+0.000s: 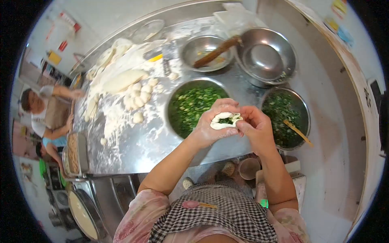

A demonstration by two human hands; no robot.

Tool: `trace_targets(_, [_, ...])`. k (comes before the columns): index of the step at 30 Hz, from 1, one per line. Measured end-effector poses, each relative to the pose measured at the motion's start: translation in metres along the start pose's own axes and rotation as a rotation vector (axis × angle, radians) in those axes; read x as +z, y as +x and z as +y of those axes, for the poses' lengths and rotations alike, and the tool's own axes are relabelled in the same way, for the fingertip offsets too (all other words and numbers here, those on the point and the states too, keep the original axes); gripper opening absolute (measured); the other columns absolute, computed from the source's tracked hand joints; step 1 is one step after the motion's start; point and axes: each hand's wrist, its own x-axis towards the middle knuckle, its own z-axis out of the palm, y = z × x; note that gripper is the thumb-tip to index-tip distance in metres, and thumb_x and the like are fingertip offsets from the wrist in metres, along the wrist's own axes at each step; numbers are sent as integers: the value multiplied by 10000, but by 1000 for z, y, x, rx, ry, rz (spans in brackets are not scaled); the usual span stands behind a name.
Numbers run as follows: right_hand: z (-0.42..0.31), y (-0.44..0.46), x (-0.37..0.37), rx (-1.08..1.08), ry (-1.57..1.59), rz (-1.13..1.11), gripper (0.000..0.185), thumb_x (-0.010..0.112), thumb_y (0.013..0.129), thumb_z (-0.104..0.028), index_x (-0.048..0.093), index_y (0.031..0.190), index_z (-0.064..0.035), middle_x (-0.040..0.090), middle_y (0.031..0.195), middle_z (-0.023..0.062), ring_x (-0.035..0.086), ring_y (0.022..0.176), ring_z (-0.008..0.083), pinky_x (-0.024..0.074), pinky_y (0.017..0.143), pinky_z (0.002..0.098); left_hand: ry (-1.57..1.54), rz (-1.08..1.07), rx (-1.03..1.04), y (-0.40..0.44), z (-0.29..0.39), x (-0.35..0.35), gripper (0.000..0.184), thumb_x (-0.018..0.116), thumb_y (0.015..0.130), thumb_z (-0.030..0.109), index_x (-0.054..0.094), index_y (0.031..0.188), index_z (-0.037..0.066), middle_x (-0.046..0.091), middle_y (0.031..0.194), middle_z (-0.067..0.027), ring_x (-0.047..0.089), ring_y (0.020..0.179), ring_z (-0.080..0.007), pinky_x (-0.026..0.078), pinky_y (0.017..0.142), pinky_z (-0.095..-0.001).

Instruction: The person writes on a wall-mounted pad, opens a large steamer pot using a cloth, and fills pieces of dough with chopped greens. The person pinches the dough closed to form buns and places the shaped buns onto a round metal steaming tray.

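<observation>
A white dough wrapper (221, 124) with green filling showing at its middle lies in my left hand (208, 125), whose fingers curl round its outer side. My right hand (257, 125) pinches the wrapper's right edge between thumb and fingers. Both hands are over the near right rim of a steel bowl (169, 106) of chopped green filling. To the right of my right hand stands another bowl of greens (283, 109) with a wooden stick (298, 133) in it.
Dough pieces (137, 95) and a long dough roll (125, 81) lie on the floured steel table (150, 150). Behind are a bowl with a wooden handle (216, 52) across it and a large steel bowl (265, 56). A person (48, 107) stands at the far left, another partly behind.
</observation>
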Motion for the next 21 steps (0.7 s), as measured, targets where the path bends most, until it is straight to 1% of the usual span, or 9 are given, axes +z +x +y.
trace_targets(5, [-4, -9, 120, -329, -494, -300, 219, 560, 807, 43, 548, 1024, 14, 540, 871, 2, 532, 743, 96, 452, 690, 222, -262, 350, -360, -90, 46, -76, 639, 765, 696, 164, 509, 1272, 59, 458, 1267, -98, 433, 1171, -194, 353, 972, -316])
trace_targets(8, [-9, -12, 191, -153, -607, -450, 228, 552, 802, 50, 549, 1027, 9, 530, 854, -3, 511, 770, 72, 435, 682, 211, -46, 201, -267, -149, 90, -129, 755, 786, 677, 192, 434, 1335, 72, 415, 1343, -93, 415, 1208, -187, 346, 987, -322])
trace_targets(9, [-4, -9, 211, -8, -403, -580, 232, 550, 795, 47, 552, 1023, 5, 533, 861, -5, 493, 759, 54, 417, 652, 200, 67, 192, -258, -173, 100, -148, 873, 807, 647, 205, 355, 1384, 90, 443, 1337, -97, 434, 1207, -186, 359, 981, -317])
trace_targets(12, [7, -19, 290, -63, -310, -809, 227, 552, 790, 41, 550, 1014, 3, 538, 855, -11, 478, 718, 45, 408, 625, 205, 253, 300, -447, -231, 148, -188, 923, 815, 631, 212, 320, 1402, 105, 509, 1266, -116, 493, 1158, -223, 390, 950, -319])
trace_targets(13, [10, -25, 315, -191, -398, -817, 221, 551, 783, 40, 559, 1001, 0, 545, 843, 11, 492, 719, 71, 415, 626, 220, 230, 412, -375, -250, 146, -197, 847, 795, 639, 190, 379, 1372, 109, 571, 1163, -121, 552, 1067, -257, 431, 895, -320])
trace_targets(16, [19, -55, 383, -600, -627, -804, 208, 550, 761, 39, 586, 960, -8, 565, 805, 75, 537, 722, 149, 436, 632, 262, 500, 526, -271, -304, 156, -227, 700, 755, 663, 168, 476, 1302, 103, 580, 1115, -117, 563, 1018, -263, 446, 867, -324])
trace_targets(17, [20, -68, 402, -686, -614, -772, 190, 559, 754, 21, 606, 934, -18, 575, 830, 125, 567, 758, 230, 458, 644, 296, 456, 647, -234, -317, 159, -232, 529, 719, 668, 147, 580, 1173, 71, 583, 1083, -114, 557, 1008, -250, 452, 857, -322])
trace_targets(20, [37, -86, 440, -1067, -752, -806, 208, 573, 741, 2, 619, 940, -41, 588, 859, 125, 577, 771, 259, 472, 650, 331, 694, 660, -141, -356, 156, -257, 413, 710, 669, 138, 631, 1067, 60, 579, 1075, -117, 555, 1008, -252, 451, 855, -323])
trace_targets(21, [42, -92, 449, -1103, -783, -807, 230, 576, 727, -7, 634, 942, -64, 589, 871, 112, 575, 775, 275, 478, 653, 357, 619, 755, -106, -366, 157, -256, 317, 704, 668, 119, 647, 972, 51, 577, 1029, -119, 563, 968, -268, 455, 838, -325])
